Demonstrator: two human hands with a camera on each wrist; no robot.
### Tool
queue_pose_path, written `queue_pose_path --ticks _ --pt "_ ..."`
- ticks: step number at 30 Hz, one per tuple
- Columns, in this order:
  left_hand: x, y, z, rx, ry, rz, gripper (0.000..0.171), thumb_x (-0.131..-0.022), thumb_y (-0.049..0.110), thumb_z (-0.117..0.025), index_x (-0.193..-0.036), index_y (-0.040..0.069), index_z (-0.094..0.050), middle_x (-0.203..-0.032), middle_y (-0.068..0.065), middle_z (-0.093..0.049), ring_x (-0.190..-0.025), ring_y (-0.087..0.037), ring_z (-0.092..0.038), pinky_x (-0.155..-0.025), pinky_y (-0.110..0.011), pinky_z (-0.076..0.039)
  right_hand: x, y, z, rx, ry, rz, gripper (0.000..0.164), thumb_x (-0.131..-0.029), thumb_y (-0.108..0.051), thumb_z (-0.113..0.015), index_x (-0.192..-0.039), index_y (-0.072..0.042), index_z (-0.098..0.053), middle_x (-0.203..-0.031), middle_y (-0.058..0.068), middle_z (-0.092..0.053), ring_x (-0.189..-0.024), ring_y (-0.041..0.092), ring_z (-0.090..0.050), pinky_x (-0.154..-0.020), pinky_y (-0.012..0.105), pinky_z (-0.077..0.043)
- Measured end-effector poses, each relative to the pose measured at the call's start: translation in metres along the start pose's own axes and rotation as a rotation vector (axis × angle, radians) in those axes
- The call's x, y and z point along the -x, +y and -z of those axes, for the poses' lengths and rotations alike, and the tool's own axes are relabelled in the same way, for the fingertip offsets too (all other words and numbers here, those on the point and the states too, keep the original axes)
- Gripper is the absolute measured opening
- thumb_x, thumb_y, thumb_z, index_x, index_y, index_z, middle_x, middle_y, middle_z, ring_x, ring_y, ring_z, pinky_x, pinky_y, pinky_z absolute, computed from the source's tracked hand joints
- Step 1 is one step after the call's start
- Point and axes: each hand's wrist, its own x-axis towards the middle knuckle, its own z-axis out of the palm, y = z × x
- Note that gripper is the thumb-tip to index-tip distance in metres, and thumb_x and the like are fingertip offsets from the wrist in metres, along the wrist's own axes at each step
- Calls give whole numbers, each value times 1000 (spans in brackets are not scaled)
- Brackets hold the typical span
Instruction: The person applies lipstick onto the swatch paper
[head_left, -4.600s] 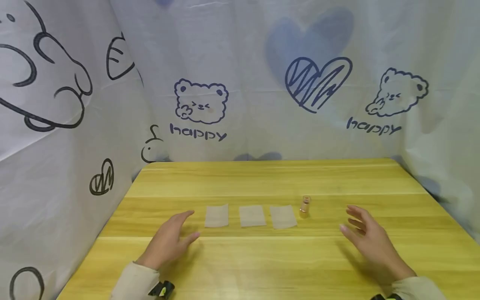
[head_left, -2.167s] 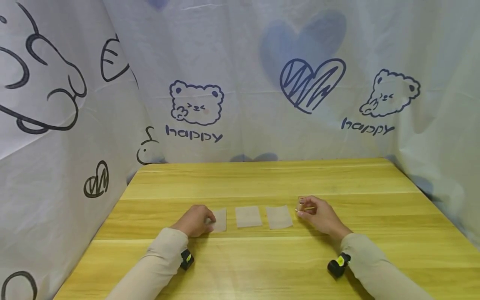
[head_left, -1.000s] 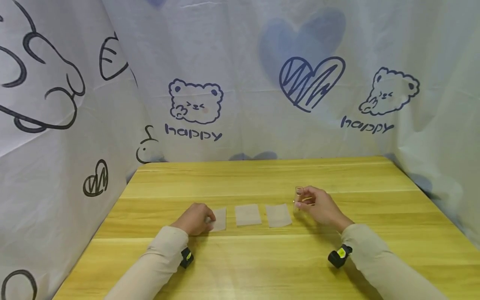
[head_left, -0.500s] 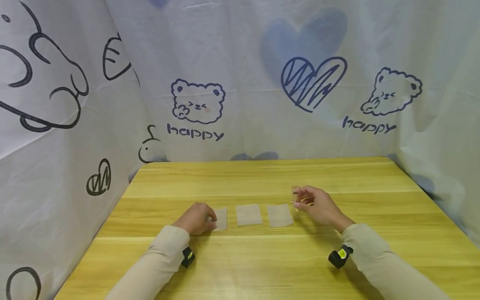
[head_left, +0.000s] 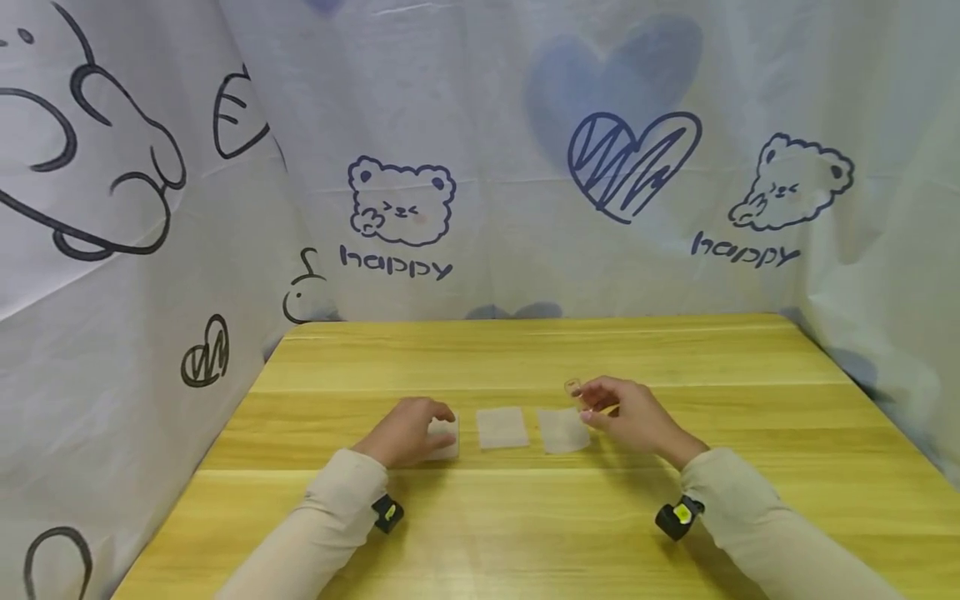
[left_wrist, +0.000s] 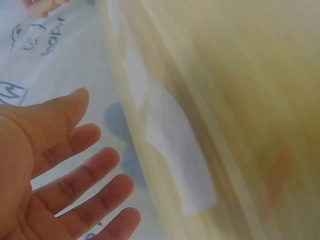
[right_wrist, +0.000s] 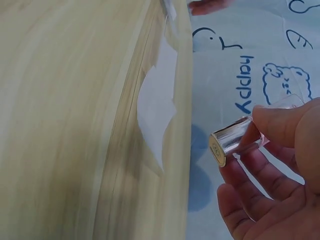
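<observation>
wooden table (head_left: 525,350) | white cartoon-print cloth backdrop (head_left: 487,125) | soft light

the only readable word is "happy", printed in dark blue handwritten letters on the white cartoon-printed cloth backdrop (head_left: 495,208). it stands once under the left bear drawing (head_left: 402,202) and once under the right bear drawing (head_left: 793,182). the right wrist view shows the same word turned sideways on that cloth.

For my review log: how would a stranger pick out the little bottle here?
On the wooden table, three pale paper squares lie in a row. The bottle is lifted off the table just above the rightmost sheet, pinched in the right hand: small, clear, gold-capped, unlike the flat sheets.
</observation>
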Motion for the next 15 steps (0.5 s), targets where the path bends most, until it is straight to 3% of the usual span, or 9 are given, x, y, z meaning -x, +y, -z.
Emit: queue_pose_path --ticks 9,15 --pt "1 27 4 52 15 -102 30 -93 19 -67 -117 0 -66 -115 -13 -66 -98 -29 -64 -84 -41 -52 0 -7 -5 24 -61 62 27 -90 -14 -71 -116 -10 -65 -97 -2 -66 -87 14 -64 -72 31 -52" --pt "2 41 7 60 39 -163 32 -94 21 -66 -120 2 -64 -113 -13 -66 -95 -25 -64 -82 -39 -52 -1 -16 -7 20 -75 100 26 -90 -16 -72 -112 -5 -63 -95 -1 -65 -84 14 -63 -71 31 -53"
